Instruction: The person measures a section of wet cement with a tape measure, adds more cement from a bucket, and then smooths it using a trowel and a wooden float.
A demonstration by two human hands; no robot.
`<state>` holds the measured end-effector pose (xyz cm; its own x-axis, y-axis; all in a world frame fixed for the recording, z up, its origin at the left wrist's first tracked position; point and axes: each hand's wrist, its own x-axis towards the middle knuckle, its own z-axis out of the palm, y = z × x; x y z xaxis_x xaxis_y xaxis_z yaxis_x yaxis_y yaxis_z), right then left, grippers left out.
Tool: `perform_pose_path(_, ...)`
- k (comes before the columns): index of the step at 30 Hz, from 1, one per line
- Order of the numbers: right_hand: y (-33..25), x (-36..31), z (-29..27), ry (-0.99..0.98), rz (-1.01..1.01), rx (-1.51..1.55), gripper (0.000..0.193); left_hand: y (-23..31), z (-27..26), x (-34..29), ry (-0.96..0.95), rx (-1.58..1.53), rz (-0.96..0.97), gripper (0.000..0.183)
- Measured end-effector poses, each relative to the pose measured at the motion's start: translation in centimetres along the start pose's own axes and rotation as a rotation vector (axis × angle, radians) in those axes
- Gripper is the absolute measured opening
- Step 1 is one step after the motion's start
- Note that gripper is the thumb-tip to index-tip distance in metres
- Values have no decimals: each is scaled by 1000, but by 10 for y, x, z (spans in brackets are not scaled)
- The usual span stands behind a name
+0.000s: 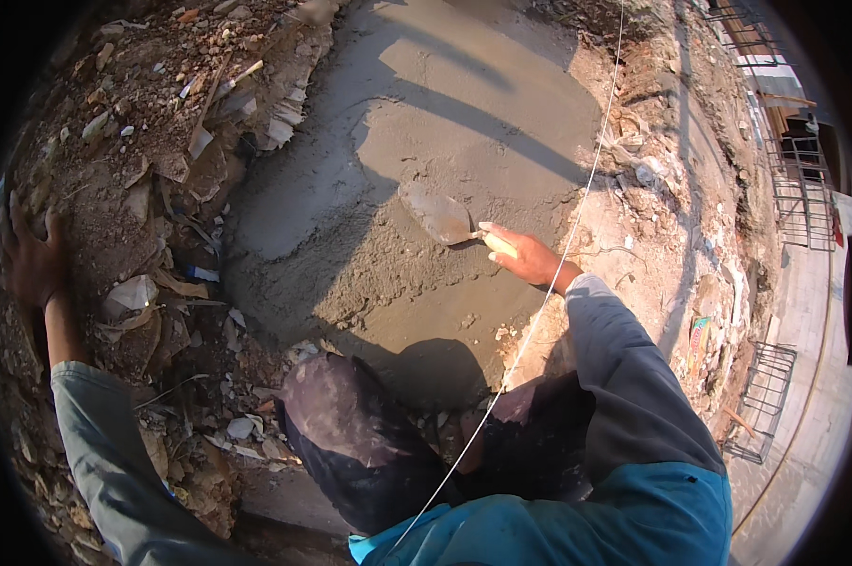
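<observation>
My right hand (530, 258) is closed round the light handle of a trowel (437, 215). The trowel's pointed blade rests on wet grey concrete (483, 123), which is smooth toward the far end and rougher around and in front of the blade. Far to the left, my left hand (37, 253) lies on the bank of earth and rubble (105, 208), fingers spread, holding nothing. A taut white string (577, 222) runs from near my body past my right wrist to the far edge.
My knees (336, 406) are bent at the near edge of the concrete. Broken stones and scraps (129, 297) cover the left bank. On the right is a rough earth edge (695, 236), then a paved strip (803, 377) with wire rebar cages (764, 401). Shadows cross the concrete.
</observation>
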<state>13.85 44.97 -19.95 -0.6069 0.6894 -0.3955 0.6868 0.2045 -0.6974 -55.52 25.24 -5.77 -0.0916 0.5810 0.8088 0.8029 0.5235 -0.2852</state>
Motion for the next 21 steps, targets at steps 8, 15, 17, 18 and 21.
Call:
perform_pose_path(8,-99,48,71,-303,254,133,58,9,10,1,74,23,39,68)
perform_pose_path(15,-175,-22,240,-295,-85,462,57,-16,-14,5,-34,133,32,73)
perform_pose_path(17,-201,-9,272,-127,-121,461,53,-4,-5,3,-79,119,26,75)
perform_pose_path(18,-214,5,280,-159,-38,334,55,1,3,2,-91,119,25,76)
perform_pose_path(21,-215,31,286,-121,195,84,62,-2,14,6,-131,156,35,79)
